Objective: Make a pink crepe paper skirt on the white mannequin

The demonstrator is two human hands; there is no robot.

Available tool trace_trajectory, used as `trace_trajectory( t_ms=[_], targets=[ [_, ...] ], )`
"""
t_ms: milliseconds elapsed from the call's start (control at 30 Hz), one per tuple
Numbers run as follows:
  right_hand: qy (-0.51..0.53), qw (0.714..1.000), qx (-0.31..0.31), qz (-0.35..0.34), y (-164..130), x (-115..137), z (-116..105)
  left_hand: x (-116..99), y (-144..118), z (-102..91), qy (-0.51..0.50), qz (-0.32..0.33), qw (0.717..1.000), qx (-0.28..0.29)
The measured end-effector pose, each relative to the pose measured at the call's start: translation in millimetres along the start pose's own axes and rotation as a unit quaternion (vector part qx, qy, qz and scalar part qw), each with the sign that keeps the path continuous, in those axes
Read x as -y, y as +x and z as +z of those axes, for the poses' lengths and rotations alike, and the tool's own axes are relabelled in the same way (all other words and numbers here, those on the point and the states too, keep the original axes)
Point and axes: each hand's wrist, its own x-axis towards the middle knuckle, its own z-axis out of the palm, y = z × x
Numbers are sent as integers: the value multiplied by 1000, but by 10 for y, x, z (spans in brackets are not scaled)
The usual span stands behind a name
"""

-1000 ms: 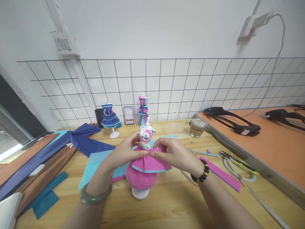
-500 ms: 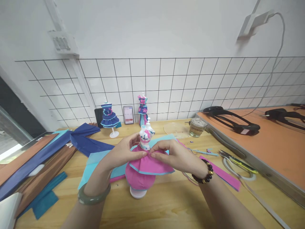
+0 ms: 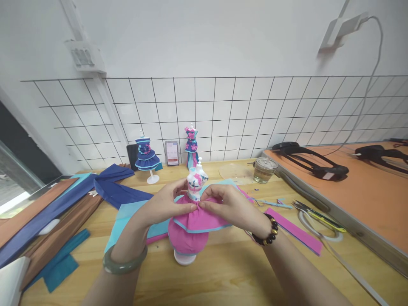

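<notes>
In front of me a small dress form (image 3: 196,182) stands upright on a round white base (image 3: 185,258). Its torso is white with pink and blue patches. A puffed pink skirt (image 3: 188,240) covers its lower part, and over that lies a pink fabric layer (image 3: 194,221) with a light blue edge. My left hand (image 3: 170,202) is closed at the left of the waist, its thumb pressing the layer's gathered top. From the right, my right hand (image 3: 231,206) pinches the same gathers between thumb and fingers. The fingertips behind the form are partly hidden.
Two dressed miniature forms, one in a blue dress (image 3: 146,158), stand at the back near a phone (image 3: 172,153). Blue fabric (image 3: 121,191) and brown strips lie left. Right are a glass jar (image 3: 265,171), scissors (image 3: 301,207), a pink strip (image 3: 296,231) and an orange board (image 3: 366,191).
My right hand has shifted slightly left, closer to the waist, drawing the pink layer's right side inward. My left hand stays nearly where it was.
</notes>
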Motion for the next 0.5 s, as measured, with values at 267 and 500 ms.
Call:
trace_trajectory(
  t_ms=[267,500],
  targets=[
    [3,1000,-6,-2,11,-16,17,-28,-6,12,-15,-4,1000,5],
    [-25,999,-16,-17,10,-17,14,-22,8,49,-20,-21,999,-27]
  ],
)
